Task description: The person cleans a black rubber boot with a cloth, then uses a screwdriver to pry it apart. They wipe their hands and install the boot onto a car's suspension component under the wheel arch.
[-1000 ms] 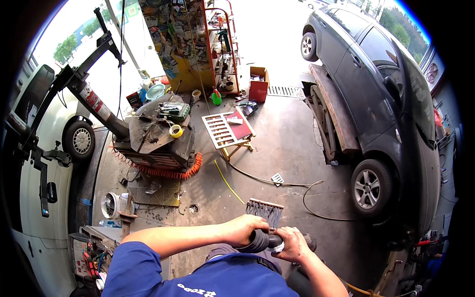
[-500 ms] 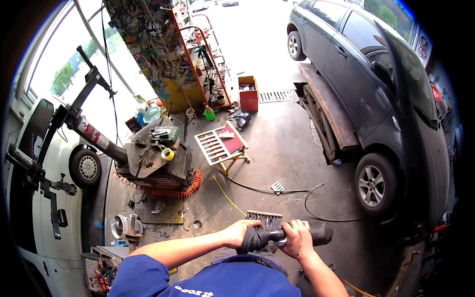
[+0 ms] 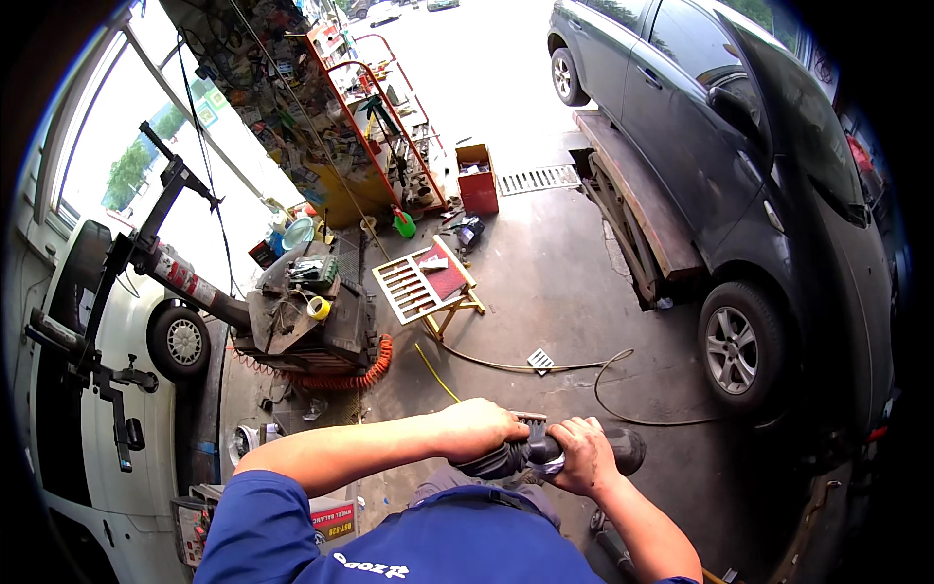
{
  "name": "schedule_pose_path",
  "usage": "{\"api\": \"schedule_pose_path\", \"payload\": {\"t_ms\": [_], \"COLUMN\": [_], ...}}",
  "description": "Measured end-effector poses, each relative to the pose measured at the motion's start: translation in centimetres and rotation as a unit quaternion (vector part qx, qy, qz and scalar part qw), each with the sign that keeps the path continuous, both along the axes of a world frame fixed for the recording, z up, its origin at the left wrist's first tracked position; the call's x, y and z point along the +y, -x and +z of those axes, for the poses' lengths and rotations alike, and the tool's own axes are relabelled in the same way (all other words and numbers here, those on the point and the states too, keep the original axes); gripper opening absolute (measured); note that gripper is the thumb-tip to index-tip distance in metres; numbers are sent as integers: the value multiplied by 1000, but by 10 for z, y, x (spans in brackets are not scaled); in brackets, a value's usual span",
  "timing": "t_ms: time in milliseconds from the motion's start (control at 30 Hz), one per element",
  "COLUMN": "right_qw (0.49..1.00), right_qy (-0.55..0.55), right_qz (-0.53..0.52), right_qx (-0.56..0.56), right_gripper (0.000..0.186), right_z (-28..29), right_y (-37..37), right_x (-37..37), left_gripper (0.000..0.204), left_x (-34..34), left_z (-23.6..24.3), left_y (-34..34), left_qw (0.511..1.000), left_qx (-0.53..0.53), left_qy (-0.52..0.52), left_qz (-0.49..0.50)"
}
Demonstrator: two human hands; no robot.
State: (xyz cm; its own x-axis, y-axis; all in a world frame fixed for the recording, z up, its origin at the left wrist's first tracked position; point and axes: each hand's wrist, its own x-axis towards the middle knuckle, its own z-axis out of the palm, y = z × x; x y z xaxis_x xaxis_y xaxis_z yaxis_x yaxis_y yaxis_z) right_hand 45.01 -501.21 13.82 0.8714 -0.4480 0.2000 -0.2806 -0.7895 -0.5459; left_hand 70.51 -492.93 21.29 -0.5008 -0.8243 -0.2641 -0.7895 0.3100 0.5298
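In front of my waist I hold a long black tube-shaped part (image 3: 628, 450) with both hands; its exact kind is not clear. My left hand (image 3: 479, 429) is closed round its left end, where dark ribbed or coiled material shows below the fingers. Further right, the fingers of my right hand (image 3: 587, 457) wrap over the part near a pale silvery piece (image 3: 548, 466). A thick rounded black end sticks out past that hand. Behind the part, a grey toothed or slatted piece (image 3: 531, 419) is mostly covered by my hands.
Ahead stands a small slatted folding stool (image 3: 413, 287) with a red top section. A hose (image 3: 525, 362) trails over the floor. On the right is a dark car (image 3: 681, 146) beside a ramp (image 3: 642, 204); to the left stands a tire machine (image 3: 302, 326) near a white vehicle (image 3: 117, 409).
Both hands have come slightly upward with the black part, and my left hand now covers more of its left end. The camera view has shifted a little.
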Motion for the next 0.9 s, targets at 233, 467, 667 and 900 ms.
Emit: {"api": "schedule_pose_path", "payload": {"t_ms": [233, 467, 667, 900], "right_qw": [996, 997, 993, 984], "right_qy": [-75, -63, 6, 51], "right_qz": [23, -30, -110, -149], "right_qx": [41, -36, 44, 86], "right_gripper": [51, 60, 53, 46], "right_z": [-9, -14, -27, -44], "right_y": [26, 5, -50, -163], "right_x": [-27, -66, -132, -271], "left_gripper": [20, 18, 16, 1], "left_x": [-50, -99, -156, -300], "left_z": [17, 16, -72, -138], "left_y": [31, -12, -77, -178], "left_qw": [984, 924, 895, 875], "left_qx": [-112, 263, 332, 409], "left_qy": [-11, -200, -181, -177], "left_qz": [-137, 192, 237, 190]}}
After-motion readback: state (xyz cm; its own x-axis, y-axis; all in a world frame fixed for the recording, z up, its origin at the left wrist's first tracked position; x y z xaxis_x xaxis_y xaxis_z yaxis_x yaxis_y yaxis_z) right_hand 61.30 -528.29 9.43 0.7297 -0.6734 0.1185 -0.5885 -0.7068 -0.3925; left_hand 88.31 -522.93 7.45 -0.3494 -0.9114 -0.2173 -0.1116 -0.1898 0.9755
